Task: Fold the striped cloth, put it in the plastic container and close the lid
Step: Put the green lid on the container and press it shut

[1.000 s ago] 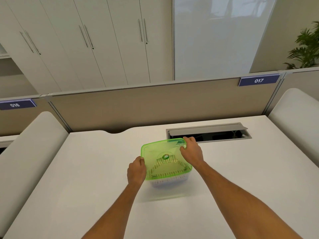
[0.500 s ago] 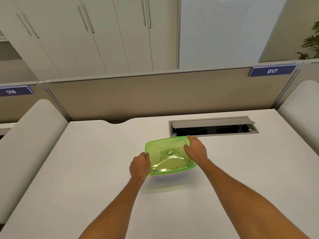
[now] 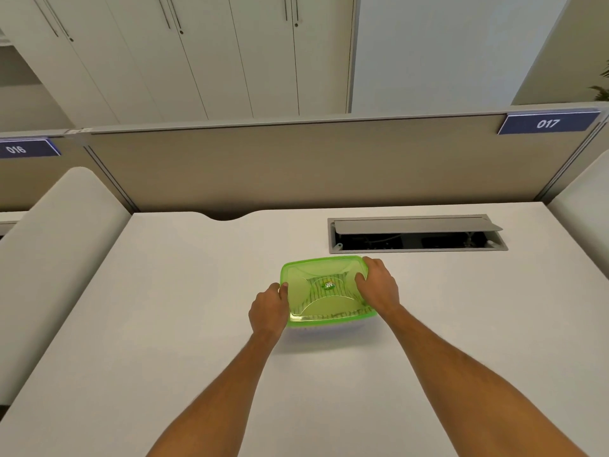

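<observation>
On desk (image 3: 164, 324), both hands (image 3: 268, 308) grip green lid (image 3: 316, 301).

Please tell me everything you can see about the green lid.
The green lid is translucent plastic, a rounded rectangle with a raised rim and a small sticker in the middle. It lies on the plastic container. Stripes show through it. The left hand grips its left edge; the right hand holds its right side.

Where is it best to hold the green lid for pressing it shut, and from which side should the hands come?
Probably at the two short side edges of the green lid, from above, as the left hand and right hand do now. Its rim overhangs the container, so thumbs can likely press down there.
</observation>
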